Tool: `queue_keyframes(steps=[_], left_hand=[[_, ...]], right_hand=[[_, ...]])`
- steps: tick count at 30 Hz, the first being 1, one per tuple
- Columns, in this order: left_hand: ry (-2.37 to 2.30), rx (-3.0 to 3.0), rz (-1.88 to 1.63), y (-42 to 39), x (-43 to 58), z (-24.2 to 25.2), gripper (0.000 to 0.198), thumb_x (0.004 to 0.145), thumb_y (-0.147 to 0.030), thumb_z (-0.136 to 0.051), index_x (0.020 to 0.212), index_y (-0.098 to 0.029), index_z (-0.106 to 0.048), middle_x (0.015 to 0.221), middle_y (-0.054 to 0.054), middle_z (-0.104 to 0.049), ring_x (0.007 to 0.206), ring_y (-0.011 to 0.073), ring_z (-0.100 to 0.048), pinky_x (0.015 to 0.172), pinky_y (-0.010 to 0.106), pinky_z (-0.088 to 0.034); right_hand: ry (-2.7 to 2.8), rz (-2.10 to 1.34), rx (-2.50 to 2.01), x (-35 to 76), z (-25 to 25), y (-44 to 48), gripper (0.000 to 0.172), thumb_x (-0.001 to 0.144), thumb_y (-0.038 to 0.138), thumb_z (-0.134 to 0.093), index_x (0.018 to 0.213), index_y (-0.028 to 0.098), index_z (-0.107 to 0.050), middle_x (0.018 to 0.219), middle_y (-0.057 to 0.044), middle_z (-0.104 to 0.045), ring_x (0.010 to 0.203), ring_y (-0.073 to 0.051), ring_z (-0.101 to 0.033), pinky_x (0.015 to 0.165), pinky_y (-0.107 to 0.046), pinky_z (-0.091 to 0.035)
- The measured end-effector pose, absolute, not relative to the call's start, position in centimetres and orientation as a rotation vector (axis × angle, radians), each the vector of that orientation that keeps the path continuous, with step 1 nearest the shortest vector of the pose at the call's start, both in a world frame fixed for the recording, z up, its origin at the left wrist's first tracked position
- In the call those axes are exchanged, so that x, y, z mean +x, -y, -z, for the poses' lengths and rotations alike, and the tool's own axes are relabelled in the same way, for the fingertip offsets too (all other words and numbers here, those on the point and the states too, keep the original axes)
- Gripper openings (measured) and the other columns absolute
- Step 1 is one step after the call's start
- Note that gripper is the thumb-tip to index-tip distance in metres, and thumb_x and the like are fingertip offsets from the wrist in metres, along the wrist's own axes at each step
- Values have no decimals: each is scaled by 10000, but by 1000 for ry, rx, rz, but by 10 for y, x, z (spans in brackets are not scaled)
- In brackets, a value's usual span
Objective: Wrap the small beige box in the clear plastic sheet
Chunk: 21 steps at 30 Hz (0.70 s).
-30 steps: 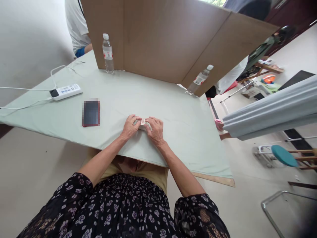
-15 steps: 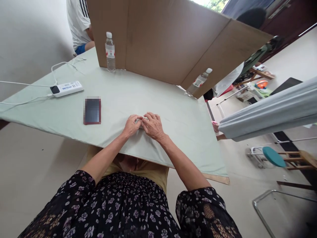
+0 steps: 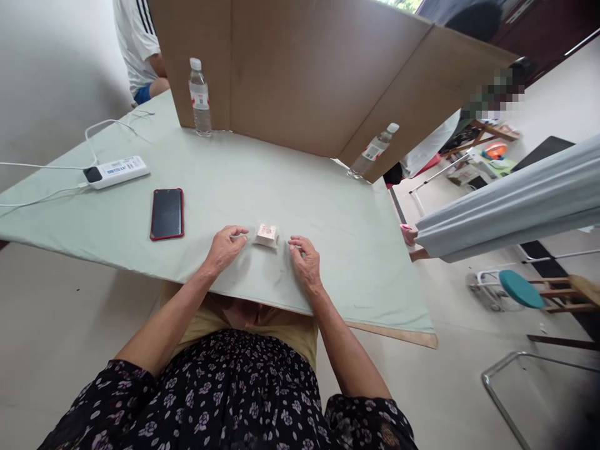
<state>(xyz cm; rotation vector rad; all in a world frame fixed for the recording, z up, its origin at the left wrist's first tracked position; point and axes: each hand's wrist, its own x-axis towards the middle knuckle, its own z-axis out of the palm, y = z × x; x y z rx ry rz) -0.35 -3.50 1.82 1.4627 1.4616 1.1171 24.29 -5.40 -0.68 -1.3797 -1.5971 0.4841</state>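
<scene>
Left hand (image 3: 225, 249) and right hand (image 3: 306, 261) flank a small film-wrapped packet (image 3: 267, 234) on the near part of the cloth-covered worktop (image 3: 328, 200); each grip is slightly parted and holds nothing. A pinch on the packet's loose film alone could let it slip; an uneven push could skew it. The print is too small to read. Farther off, the cardboard panel (image 3: 300, 75) hides whatever stands behind.

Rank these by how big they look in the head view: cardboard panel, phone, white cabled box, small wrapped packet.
1. Cardboard panel
2. Phone and white cabled box: too alike to rank
3. Small wrapped packet
</scene>
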Motion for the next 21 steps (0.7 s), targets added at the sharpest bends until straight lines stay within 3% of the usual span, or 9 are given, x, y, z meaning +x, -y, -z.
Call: queue_keyframes(steps=[4,9,14,21], left_hand=[[-1467,1522,-1071,33,6,-19,272,775,-267,-589,970,-175,-755,967,45,-723,682,135,-593,715,295,-546],[-1480,1625,-1116,27,17,-16,279,785,-212,-589,1019,-174,-736,1084,80,-703,933,195,-657,838,335,-563],[-1483,1800,-1162,26,27,-12,309,832,-223,-608,1121,-212,-715,1207,104,-643,1172,237,-606,932,362,-557],[-1512,1946,-1097,27,30,-2,243,854,-226,-613,1061,-215,-739,1203,105,-617,1187,255,-592,1075,435,-484]], right_hand=[[1666,-395,-1369,239,7,52,201,919,298,-526,978,221,-703,1162,-112,-701,1113,-223,-649,868,-371,-563],[1832,-218,-1374,230,0,44,236,968,310,-514,1088,234,-702,1250,-103,-664,1194,-232,-592,1035,-426,-484],[2082,-86,-1460,210,-7,34,333,991,378,-518,1278,271,-649,1444,-103,-549,1305,-276,-497,1037,-438,-433],[2321,100,-1407,203,-15,29,344,989,329,-527,1316,263,-614,1459,-127,-550,1416,-315,-395,1076,-489,-344]])
